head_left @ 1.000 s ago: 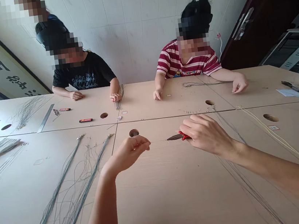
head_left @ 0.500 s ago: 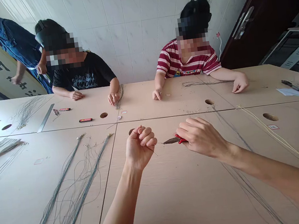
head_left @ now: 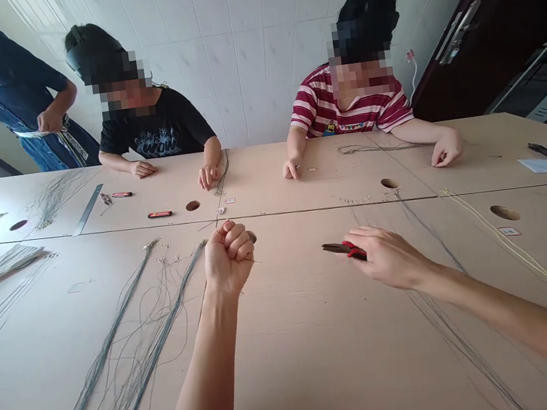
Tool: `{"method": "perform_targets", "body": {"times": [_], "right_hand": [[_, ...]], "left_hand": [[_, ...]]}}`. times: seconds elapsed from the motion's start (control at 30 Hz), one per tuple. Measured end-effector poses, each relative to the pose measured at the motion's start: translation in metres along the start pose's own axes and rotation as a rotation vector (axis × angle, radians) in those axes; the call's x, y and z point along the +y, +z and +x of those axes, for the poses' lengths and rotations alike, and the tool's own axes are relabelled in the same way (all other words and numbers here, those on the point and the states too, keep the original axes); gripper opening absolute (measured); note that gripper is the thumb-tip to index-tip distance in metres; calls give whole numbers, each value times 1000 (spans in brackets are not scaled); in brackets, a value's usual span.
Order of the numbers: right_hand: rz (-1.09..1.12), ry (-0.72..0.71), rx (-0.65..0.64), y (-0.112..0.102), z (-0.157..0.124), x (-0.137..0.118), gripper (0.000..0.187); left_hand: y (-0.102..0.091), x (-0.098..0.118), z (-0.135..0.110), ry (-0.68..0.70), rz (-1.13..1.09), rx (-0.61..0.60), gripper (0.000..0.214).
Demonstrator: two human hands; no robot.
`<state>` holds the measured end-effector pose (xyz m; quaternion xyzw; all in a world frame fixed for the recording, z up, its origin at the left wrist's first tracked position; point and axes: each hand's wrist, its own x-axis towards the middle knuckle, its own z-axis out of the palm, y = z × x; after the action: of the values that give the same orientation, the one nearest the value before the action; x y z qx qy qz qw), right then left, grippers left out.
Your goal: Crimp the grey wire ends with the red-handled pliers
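My left hand (head_left: 227, 258) is raised above the table with its fingers curled closed. A thin cord end (head_left: 259, 261) pokes out beside its fingers; the rest is hidden in the grip. My right hand (head_left: 394, 256) is wrapped round red-handled pliers (head_left: 338, 248), whose dark jaws point left across a gap toward my left hand. Nothing shows between the jaws. Left of my left forearm lie two bundles of grey-green cords (head_left: 111, 330) with small metallic bits at their far ends. Thin grey cords (head_left: 432, 241) run under my right forearm.
Pale yellow cords (head_left: 521, 246) lie at the right. Two people (head_left: 157, 126) (head_left: 340, 102) sit across the table (head_left: 304, 362), hands on it; a third person (head_left: 5, 79) stands at the far left. A red-and-black stick (head_left: 160, 214), a ruler-like strip (head_left: 88, 209) and cable holes (head_left: 505, 212) are farther back.
My hands have moved apart: the left one leftward, the right one, with the pliers, slightly right and down. The pliers' tip has left the cord. The standing person has shifted at the left.
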<state>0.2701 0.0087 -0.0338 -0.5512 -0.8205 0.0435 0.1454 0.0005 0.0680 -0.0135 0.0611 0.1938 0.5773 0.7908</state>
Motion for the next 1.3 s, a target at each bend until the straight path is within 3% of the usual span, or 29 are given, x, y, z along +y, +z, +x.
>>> {"method": "perform_targets", "body": {"times": [0.13, 0.27, 0.33, 0.47, 0.7, 0.83, 1.3], "right_hand": [[432, 136, -151, -8, -1, -34, 36], [848, 212, -403, -12, 0, -68, 37], [966, 260, -395, -13, 1, -77, 34], [1142, 384, -230, -15, 7, -90, 31], [1266, 451, -158, -10, 15, -102, 40], [1312, 457, -138, -6, 15, -100, 35], [1213, 516, -95, -8, 17, -99, 39]], "left_hand": [[9, -19, -8, 80, -14, -42, 36], [17, -31, -16, 128, -20, -71, 34], [20, -34, -20, 158, -6, -107, 34], [26, -40, -27, 209, 77, -134, 34], [30, -51, -32, 210, 121, -154, 33], [31, -55, -33, 194, 113, -179, 33], [31, -62, -37, 287, 249, -221, 34]]}}
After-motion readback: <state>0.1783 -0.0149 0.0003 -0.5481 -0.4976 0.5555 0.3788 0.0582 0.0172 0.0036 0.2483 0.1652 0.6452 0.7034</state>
